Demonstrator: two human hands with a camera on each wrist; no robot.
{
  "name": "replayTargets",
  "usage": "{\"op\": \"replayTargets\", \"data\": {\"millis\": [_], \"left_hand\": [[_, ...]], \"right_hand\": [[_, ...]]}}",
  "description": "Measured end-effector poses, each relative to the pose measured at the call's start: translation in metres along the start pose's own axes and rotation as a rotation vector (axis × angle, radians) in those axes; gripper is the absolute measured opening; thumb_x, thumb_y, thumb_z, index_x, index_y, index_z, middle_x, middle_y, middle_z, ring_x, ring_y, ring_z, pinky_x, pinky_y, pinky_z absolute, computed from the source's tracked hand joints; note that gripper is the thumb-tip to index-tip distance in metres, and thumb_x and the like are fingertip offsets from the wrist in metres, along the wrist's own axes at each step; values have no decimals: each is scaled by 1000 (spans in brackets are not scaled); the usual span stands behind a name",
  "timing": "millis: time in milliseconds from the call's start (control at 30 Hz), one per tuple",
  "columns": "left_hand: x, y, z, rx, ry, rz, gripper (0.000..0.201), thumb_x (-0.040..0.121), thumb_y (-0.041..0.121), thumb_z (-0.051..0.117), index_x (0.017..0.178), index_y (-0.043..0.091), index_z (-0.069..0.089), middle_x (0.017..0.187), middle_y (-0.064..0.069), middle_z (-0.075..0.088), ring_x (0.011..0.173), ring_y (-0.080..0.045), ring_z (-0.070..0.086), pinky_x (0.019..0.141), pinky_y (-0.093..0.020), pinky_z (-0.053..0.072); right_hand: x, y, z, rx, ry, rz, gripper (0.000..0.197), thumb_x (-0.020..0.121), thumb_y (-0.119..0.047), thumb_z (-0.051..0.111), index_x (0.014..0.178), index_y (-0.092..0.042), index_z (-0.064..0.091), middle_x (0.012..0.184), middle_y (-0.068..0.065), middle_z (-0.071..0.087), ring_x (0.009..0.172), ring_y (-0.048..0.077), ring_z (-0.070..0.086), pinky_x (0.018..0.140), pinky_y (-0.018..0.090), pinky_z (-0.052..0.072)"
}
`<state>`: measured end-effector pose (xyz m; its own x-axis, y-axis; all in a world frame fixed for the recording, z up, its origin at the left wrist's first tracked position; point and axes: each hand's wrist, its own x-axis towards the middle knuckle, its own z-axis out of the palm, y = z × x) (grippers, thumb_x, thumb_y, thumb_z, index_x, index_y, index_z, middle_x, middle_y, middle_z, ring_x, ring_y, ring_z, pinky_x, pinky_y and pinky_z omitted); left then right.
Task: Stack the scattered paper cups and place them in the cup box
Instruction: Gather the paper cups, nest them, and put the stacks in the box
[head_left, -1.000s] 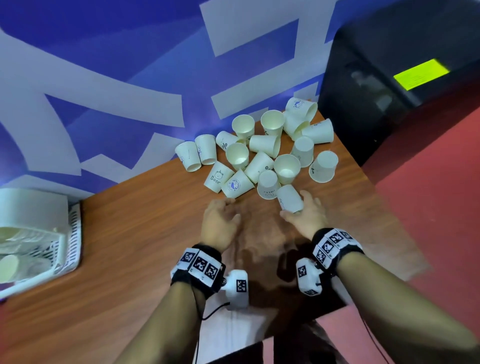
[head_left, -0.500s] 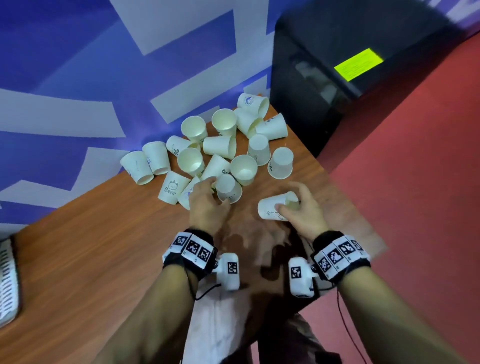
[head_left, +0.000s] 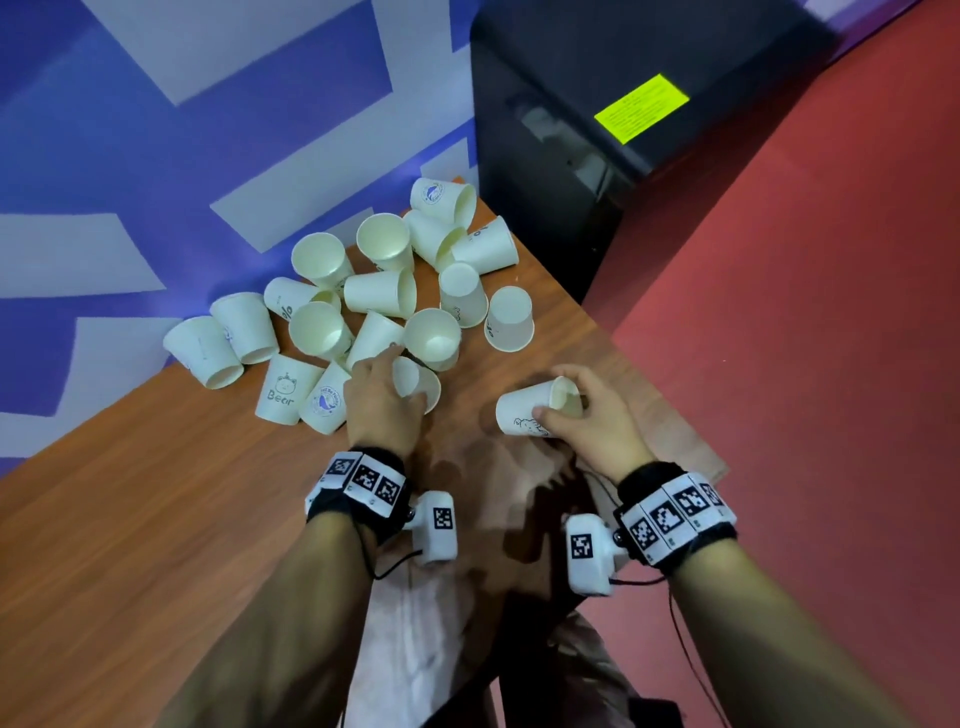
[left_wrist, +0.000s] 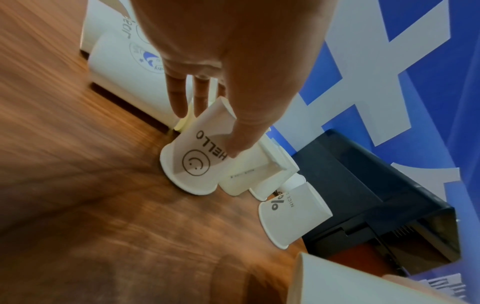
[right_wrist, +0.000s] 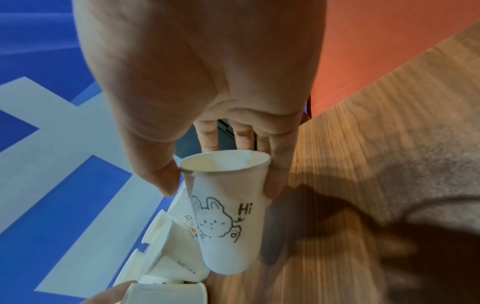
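Gathering cups off the wooden counter (head_left: 156, 519)

Right hand (head_left: 597, 421) clamps the white bunny-print paper cup (head_left: 530, 410) near its rim; left hand (head_left: 382, 400) pinches the upside-down white "HELLO" paper cup (left_wrist: 197, 152). Light and probably crushable: hold the walls gently.

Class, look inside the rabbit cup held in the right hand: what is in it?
The rabbit cup in the right hand shows only a bare pale inner wall near its rim. Its bottom is hidden by the viewing angle, so nothing further can be confirmed.

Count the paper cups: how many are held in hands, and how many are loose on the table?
Held: 2, the HELLO cup in the left hand, the bunny cup in the right hand.
Loose cups on the table: 16.
Total: 18.
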<state>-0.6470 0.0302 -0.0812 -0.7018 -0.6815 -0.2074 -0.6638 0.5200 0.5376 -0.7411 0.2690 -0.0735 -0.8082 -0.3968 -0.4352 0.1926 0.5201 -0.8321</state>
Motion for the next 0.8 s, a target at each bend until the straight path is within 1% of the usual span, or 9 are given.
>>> {"op": "replayTargets", "data": {"millis": [67,167,233,300,433,533,667,733,800], "left_hand": [[-6,-4,-5,-58,18,-17,70,77,15,75,140,20,46,133,-13,49,123,-34,46,105,-41,37],[-19,-8,-21,-177,53,-75,69,77,16,74,140,21,47,131,-11,48,123,-28,45,99,-31,35],[-30,-11,-35,-260,85,-97,65,78,15,74,138,17,49,129,-8,49,122,-24,46,96,-26,33],[-40,-15,-50,-351,137,-116,57,77,15,76,129,13,53,121,-2,52,115,-23,51,92,-29,39],[-62,-34,-80,-589,220,-247,49,72,29,80,111,26,50,112,2,59,102,-20,59,86,-37,50],[-84,-50,-105,-724,298,-284,49,76,22,81,113,19,49,107,2,61,95,-13,61,83,-33,53],[-117,-79,-141,-810,404,-311,45,80,10,77,116,9,49,103,1,59,76,7,59,69,-15,49],[-135,-96,-160,-856,447,-330,45,81,8,76,117,8,48,99,1,59,67,12,58,64,-12,49],[-155,-115,-179,-868,491,-356,48,81,10,77,120,11,49,94,1,58,64,8,57,63,-14,49]], "right_hand": [[-1,-2,3,-13,-7,-17,54,73,-31,79,123,-33,58,120,-2,58,110,15,57,93,28,47],[-3,-11,13,-37,-58,-19,54,74,-30,79,123,-35,56,121,-4,58,111,15,57,93,29,47],[-5,-18,23,-39,-100,-24,56,71,-32,78,121,-40,55,123,-6,58,113,15,57,97,35,50],[-7,-30,34,-48,-147,-57,59,68,-34,77,121,-44,53,125,-5,56,115,15,55,101,41,48],[-17,-62,59,-108,-239,-158,63,75,-30,77,131,-37,51,128,-5,54,119,15,52,104,41,44],[-26,-88,84,-105,-325,-237,64,76,-31,76,135,-29,50,134,-4,53,123,16,51,106,43,43],[-44,-125,131,-91,-432,-286,79,60,-56,72,133,-33,51,130,-7,56,120,17,55,102,47,48],[-55,-143,157,-95,-489,-343,74,61,-56,72,130,-37,51,125,-8,58,118,18,56,100,48,50],[-69,-163,183,-114,-551,-394,66,70,-46,75,131,-35,52,125,-11,56,117,17,56,99,47,50]]}}
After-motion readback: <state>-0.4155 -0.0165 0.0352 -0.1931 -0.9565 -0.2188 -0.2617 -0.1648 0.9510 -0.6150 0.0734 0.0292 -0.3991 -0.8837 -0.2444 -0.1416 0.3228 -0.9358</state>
